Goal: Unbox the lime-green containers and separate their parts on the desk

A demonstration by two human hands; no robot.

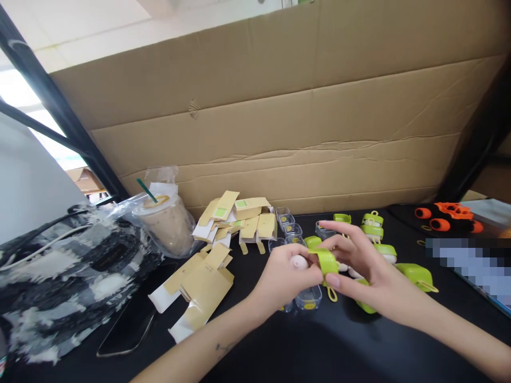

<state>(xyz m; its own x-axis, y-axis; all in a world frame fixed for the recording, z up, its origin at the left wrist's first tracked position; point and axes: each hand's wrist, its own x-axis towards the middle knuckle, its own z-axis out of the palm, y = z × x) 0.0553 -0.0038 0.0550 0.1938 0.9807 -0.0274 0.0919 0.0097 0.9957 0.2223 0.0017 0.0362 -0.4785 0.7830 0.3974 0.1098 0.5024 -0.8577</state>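
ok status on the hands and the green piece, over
Left hand grips a white piece. Right hand pinches the green sleeve against it. Clear cases lie directly beneath.

Both bare forearms reached in from the lower edge and met near the middle of the view. The left hand (pixel 289 276) came up from the lower left, its forearm showing a small dark mark on the inner side, its wrist nearly straight and its fingers curled inward in a closed pinch with the thumb pressed toward the fingertips. The right hand (pixel 359 266) entered from the lower right, wrist bent slightly, index finger stretched out to the left above the others, the remaining fingers loosely bent, fingertips meeting those of the left hand
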